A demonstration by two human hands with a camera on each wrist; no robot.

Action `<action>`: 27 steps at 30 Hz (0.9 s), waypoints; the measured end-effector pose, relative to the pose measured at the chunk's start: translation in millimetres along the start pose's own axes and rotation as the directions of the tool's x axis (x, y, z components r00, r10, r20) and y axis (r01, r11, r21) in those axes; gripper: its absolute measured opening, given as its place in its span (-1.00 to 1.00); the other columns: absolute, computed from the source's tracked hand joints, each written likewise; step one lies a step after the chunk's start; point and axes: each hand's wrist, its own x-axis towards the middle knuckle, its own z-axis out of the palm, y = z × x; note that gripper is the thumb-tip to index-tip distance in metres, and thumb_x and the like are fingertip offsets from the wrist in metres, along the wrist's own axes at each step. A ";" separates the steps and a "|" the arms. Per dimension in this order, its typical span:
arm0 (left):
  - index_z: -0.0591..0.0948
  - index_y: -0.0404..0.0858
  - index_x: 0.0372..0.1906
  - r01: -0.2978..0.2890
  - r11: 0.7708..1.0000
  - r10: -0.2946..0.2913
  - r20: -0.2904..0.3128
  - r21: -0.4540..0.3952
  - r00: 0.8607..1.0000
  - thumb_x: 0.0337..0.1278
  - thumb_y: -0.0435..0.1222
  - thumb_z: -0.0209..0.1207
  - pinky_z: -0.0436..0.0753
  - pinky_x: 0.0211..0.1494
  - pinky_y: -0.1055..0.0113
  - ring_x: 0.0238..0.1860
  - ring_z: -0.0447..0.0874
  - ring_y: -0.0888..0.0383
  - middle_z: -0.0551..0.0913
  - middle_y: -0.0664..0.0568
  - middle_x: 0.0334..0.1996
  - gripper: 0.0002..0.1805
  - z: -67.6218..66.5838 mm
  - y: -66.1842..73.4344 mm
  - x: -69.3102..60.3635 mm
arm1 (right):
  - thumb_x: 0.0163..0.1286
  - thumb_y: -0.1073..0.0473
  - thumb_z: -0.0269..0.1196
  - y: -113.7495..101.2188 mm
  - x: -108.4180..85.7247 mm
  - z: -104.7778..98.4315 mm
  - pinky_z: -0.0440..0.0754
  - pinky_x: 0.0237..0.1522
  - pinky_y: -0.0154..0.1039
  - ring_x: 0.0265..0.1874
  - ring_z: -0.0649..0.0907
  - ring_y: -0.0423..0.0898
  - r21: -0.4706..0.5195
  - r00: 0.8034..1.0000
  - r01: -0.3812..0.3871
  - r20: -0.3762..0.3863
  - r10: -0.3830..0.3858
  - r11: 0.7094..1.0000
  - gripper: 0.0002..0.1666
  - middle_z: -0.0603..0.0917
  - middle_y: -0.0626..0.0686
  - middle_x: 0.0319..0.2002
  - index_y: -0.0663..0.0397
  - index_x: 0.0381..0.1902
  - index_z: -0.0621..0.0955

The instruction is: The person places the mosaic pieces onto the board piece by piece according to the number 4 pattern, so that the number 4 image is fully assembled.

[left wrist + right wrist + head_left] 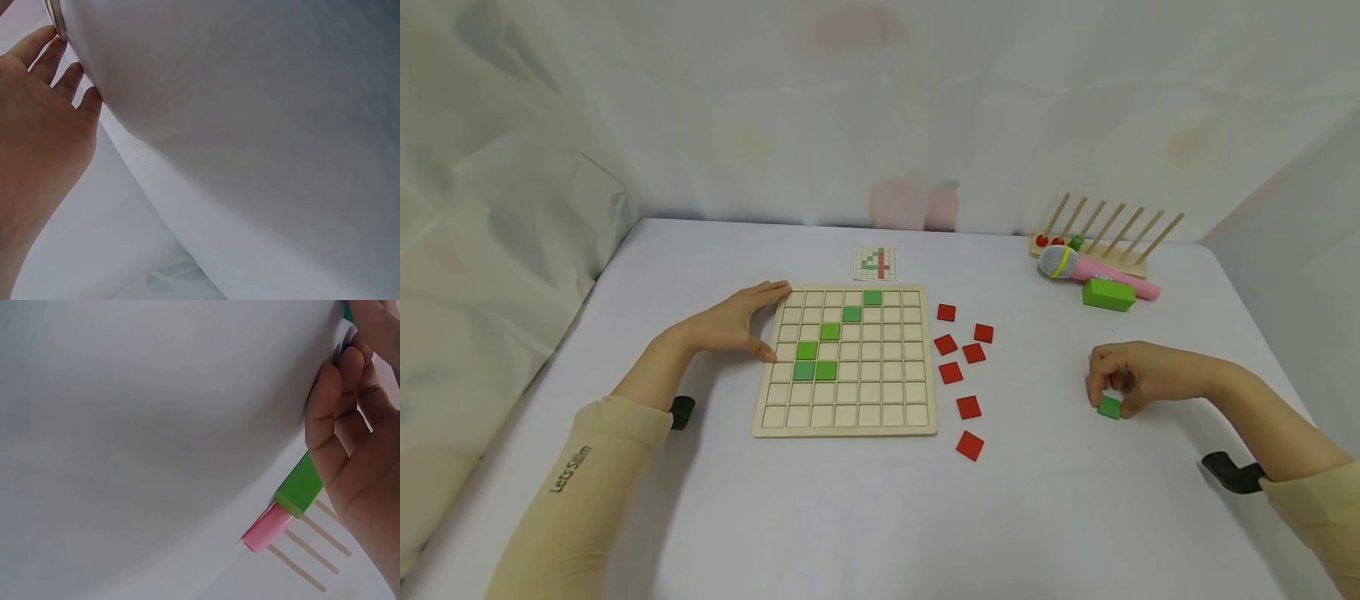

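Observation:
A wooden grid board (846, 432) lies on the white table, several green tiles (830, 332) sitting in its squares in a diagonal line and a short row. At the board's left edge rests my left hand (726, 323), thumb and fingers spread and touching the rim; the left wrist view shows its fingertips (90, 100) near the board's corner. Off to the right, my right hand (1150, 371) pinches a loose green tile (1108, 407) between thumb and fingers, low at the tabletop. In the right wrist view that tile is mostly hidden by the fingers.
Several red tiles (968, 407) are scattered right of the board. Behind it lies a small pattern card (866, 274) showing a green and red figure. A pegged wooden stand (1138, 268), a pink toy microphone (1086, 268) and a green block (1108, 295) sit at the back right.

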 end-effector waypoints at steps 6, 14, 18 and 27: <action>0.04 -0.22 0.58 0.006 1.000 -0.006 0.003 -0.004 1.000 -0.28 -0.12 0.55 -0.16 0.60 -0.30 0.63 -0.30 -0.22 -0.09 -0.14 0.62 0.28 0.1 1.2 0.7 | -0.05 0.33 0.47 2.5 0.7 1.4 0.47 -0.42 -0.38 -0.36 0.47 -0.11 -0.022 1.000 -0.001 -0.025 0.000 1.000 -0.62 0.50 -0.01 -0.33 -0.12 -0.29 0.61; 0.03 -0.24 0.58 0.010 1.000 -0.010 0.002 -0.009 1.000 -0.30 -0.12 0.56 -0.17 0.60 -0.30 0.63 -0.31 -0.23 -0.10 -0.15 0.62 0.29 -0.2 2.2 0.4 | -0.04 0.27 0.50 4.0 0.6 2.3 0.52 -0.40 -0.37 -0.37 0.50 -0.14 -0.039 0.998 -0.026 -0.063 0.024 0.999 -0.62 0.52 -0.03 -0.38 -0.12 -0.31 0.56; 0.03 -0.23 0.58 0.009 1.000 -0.009 0.004 -0.012 1.000 -0.30 -0.11 0.56 -0.17 0.59 -0.31 0.63 -0.31 -0.23 -0.10 -0.15 0.62 0.29 -0.4 2.5 0.2 | -0.07 0.29 0.51 0.7 1.5 2.7 0.51 -0.41 -0.38 -0.40 0.51 -0.15 -0.055 0.996 -0.010 -0.090 0.005 0.998 -0.61 0.53 -0.02 -0.40 -0.09 -0.33 0.55; 0.03 -0.22 0.58 0.013 1.000 -0.013 0.004 -0.015 1.000 -0.30 -0.11 0.56 -0.18 0.59 -0.31 0.63 -0.32 -0.23 -0.11 -0.14 0.62 0.30 -1.0 3.3 0.2 | -0.13 0.22 0.56 -7.9 12.8 -4.3 0.49 -0.44 -0.42 -0.46 0.49 -0.34 -0.145 0.988 -0.123 -0.115 0.107 0.982 -0.60 0.51 -0.17 -0.52 -0.07 -0.50 0.50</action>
